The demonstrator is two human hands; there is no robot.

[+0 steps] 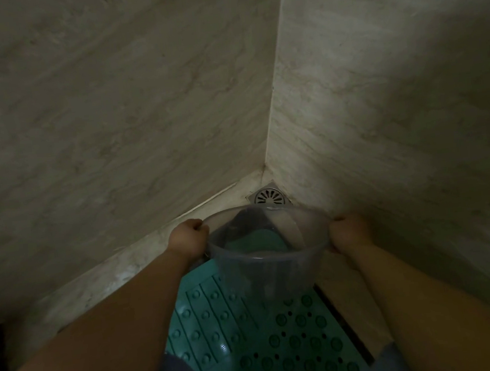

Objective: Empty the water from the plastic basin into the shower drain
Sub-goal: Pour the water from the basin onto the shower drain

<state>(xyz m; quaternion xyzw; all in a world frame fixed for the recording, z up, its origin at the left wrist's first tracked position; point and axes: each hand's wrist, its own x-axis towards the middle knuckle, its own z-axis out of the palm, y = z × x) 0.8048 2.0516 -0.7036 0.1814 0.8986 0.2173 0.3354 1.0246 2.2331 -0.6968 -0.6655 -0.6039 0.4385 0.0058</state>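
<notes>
1. My left hand [189, 239] and right hand [348, 232] have their fingers curled tight on opposite rims of the clear plastic basin [267, 249]
2. I see it held above the green mat [253, 335], just short of the corner shower drain [268, 197]

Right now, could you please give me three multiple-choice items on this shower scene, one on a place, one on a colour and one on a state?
1. Where is the drain?
A. In the floor corner where the two walls meet
B. Under the mat's middle
C. On a wall

2. What colour is the mat?
A. Red
B. Teal green
C. Yellow

3. How is the basin held?
A. By one hand
B. Resting unheld on the floor
C. By both hands at opposite rims

Answers:
1 A, the grate lies at the corner beyond the basin.
2 B, its studded surface is teal.
3 C, the left hand and right hand grip either side.
</notes>
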